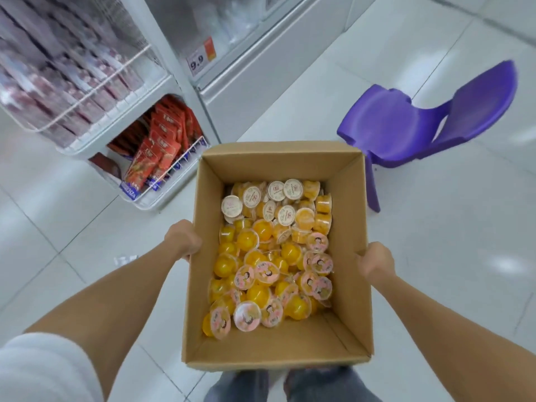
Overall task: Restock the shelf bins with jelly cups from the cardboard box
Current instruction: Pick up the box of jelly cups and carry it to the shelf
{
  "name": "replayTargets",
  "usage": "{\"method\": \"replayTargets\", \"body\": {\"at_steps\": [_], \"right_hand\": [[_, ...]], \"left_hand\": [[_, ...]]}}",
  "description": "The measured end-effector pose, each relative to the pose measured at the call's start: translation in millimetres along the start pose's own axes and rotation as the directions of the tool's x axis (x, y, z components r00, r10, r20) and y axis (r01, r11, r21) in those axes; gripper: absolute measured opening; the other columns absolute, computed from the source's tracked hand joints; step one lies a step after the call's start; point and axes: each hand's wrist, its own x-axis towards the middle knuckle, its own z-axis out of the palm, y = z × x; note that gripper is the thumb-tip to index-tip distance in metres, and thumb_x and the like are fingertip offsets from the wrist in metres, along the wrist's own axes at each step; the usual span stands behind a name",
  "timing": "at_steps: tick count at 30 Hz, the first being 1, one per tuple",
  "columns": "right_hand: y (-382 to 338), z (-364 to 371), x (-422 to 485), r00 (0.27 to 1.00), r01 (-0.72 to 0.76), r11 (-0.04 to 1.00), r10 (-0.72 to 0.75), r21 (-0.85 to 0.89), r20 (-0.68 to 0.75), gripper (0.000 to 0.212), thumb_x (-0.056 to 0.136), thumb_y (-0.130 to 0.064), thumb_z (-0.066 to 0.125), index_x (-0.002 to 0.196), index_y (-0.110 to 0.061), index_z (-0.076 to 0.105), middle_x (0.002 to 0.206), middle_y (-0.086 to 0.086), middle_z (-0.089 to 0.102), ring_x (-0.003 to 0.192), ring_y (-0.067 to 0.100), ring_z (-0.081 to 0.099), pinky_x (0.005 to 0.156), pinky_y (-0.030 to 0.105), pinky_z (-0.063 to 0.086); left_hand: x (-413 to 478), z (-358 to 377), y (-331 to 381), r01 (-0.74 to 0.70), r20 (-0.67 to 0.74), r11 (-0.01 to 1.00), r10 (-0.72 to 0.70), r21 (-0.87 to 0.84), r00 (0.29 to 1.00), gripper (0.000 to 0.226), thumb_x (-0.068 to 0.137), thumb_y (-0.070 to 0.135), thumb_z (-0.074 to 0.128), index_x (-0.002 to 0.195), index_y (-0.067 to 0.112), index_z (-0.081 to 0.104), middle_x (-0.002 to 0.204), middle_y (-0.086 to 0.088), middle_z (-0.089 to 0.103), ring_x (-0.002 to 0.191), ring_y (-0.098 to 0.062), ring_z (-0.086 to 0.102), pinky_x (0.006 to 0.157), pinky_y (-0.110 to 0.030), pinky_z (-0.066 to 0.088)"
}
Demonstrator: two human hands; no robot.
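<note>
The cardboard box, with the jelly cups piled inside, is held over the floor by its long sides, the left hand and right hand having fingers curled tight on it, its long way pointed ahead, and the shelf is found nearer the left hand.

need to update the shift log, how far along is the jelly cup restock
Barely begun. Done: nothing visible; the cardboard box holds a heap of jelly cups. In hand: the left hand and right hand grip its sides near the shelf. Left: getting all cups into bins.
</note>
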Motion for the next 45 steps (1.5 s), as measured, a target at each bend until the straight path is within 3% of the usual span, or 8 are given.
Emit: {"method": "replayTargets", "body": {"at_steps": [7, 13, 17, 21, 26, 30, 35, 45], "right_hand": [[-87.8, -15.4, 89.1, 0.998, -0.057, 0.998, 0.057, 0.031, 0.026, 0.012, 0.091, -0.017, 0.058, 0.086, -0.007, 0.053, 0.081, 0.009, 0.057, 0.078, 0.027, 0.059, 0.062, 0.034, 0.046], [-158.1, -33.4, 147.1, 0.992, -0.125, 0.992, 0.124, 0.025, 0.033, 0.013, 0.091, -0.016, 0.057, 0.084, -0.007, 0.052, 0.083, 0.011, 0.056, 0.075, 0.026, 0.052, 0.064, 0.034, 0.043], [-191.1, -41.7, 185.8, 0.987, -0.162, 0.981, 0.161, 0.108, 0.016, 0.017, 0.09, -0.016, 0.057, 0.077, -0.005, 0.055, 0.078, 0.012, 0.058, 0.071, 0.027, 0.055, 0.063, 0.036, 0.048], [-211.4, -49.5, 226.7, 0.983, -0.179, 0.97, 0.181, 0.166, 0.005, 0.019, 0.091, -0.017, 0.056, 0.076, -0.005, 0.052, 0.08, 0.013, 0.058, 0.079, 0.034, 0.059, 0.064, 0.037, 0.046], [-226.5, -68.0, 271.6, 0.96, -0.272, 0.914, 0.281, 0.302, 0.016, 0.02, 0.088, -0.015, 0.057, 0.07, -0.009, 0.051, 0.075, 0.01, 0.055, 0.08, 0.035, 0.062, 0.063, 0.034, 0.044], [-240.2, -76.3, 303.2, 0.918, -0.376, 0.862, 0.396, 0.339, 0.011, 0.012, 0.085, -0.014, 0.058, 0.078, -0.005, 0.057, 0.076, 0.013, 0.059, 0.082, 0.037, 0.064, 0.069, 0.04, 0.052], [-256.5, -83.2, 338.6, 0.883, -0.431, 0.819, 0.47, 0.379, -0.011, 0.015, 0.084, -0.01, 0.059, 0.072, -0.003, 0.056, 0.067, 0.011, 0.056, 0.071, 0.035, 0.059, 0.06, 0.035, 0.046], [-264.1, -87.3, 407.2, 0.822, -0.501, 0.757, 0.568, 0.419, -0.044, 0.018, 0.082, -0.017, 0.062, 0.084, 0.001, 0.061, 0.082, 0.018, 0.064, 0.075, 0.038, 0.062, 0.071, 0.048, 0.058]], "left_hand": [[107.5, -69.0, 74.1, -0.006, -0.05, 0.998, 0.009, 0.065, 0.999, 0.024, 0.08, -0.001, 0.051, 0.102, -0.006, 0.061, 0.09, -0.022, 0.069, 0.063, -0.034, 0.071, 0.06, -0.046, 0.06], [185.8, -117.4, 132.6, -0.054, -0.042, 0.983, 0.062, 0.174, 0.997, 0.028, 0.08, 0.005, 0.053, 0.105, -0.003, 0.061, 0.102, -0.021, 0.068, 0.082, -0.036, 0.069, 0.068, -0.045, 0.06], [223.9, -143.9, 185.4, -0.105, -0.024, 0.957, 0.116, 0.272, 0.993, 0.021, 0.083, 0.008, 0.053, 0.1, 0.0, 0.062, 0.099, -0.018, 0.069, 0.082, -0.034, 0.069, 0.071, -0.04, 0.06], [262.2, -156.4, 240.3, -0.128, -0.05, 0.897, 0.164, 0.422, 0.985, 0.022, 0.085, 0.012, 0.052, 0.102, 0.003, 0.064, 0.105, -0.017, 0.067, 0.097, -0.035, 0.066, 0.071, -0.034, 0.052], [301.2, -163.9, 316.4, -0.182, -0.09, 0.856, 0.256, 0.484, 0.963, 0.021, 0.083, 0.006, 0.055, 0.102, 0.0, 0.062, 0.106, -0.019, 0.065, 0.099, -0.036, 0.063, 0.067, -0.035, 0.047], [331.1, -164.3, 367.1, -0.215, -0.07, 0.843, 0.285, 0.492, 0.956, 0.025, 0.082, 0.001, 0.056, 0.106, -0.001, 0.061, 0.108, -0.021, 0.063, 0.102, -0.039, 0.062, 0.069, -0.038, 0.05], [371.3, -170.4, 418.2, -0.278, -0.059, 0.826, 0.349, 0.49, 0.935, 0.029, 0.078, 0.002, 0.059, 0.107, 0.001, 0.062, 0.112, -0.02, 0.064, 0.106, -0.039, 0.062, 0.08, -0.041, 0.052], [427.8, -169.8, 519.8, -0.392, -0.041, 0.736, 0.493, 0.552, 0.869, 0.026, 0.081, -0.003, 0.056, 0.107, -0.004, 0.061, 0.111, -0.023, 0.062, 0.105, -0.039, 0.061, 0.082, -0.043, 0.054]]}}
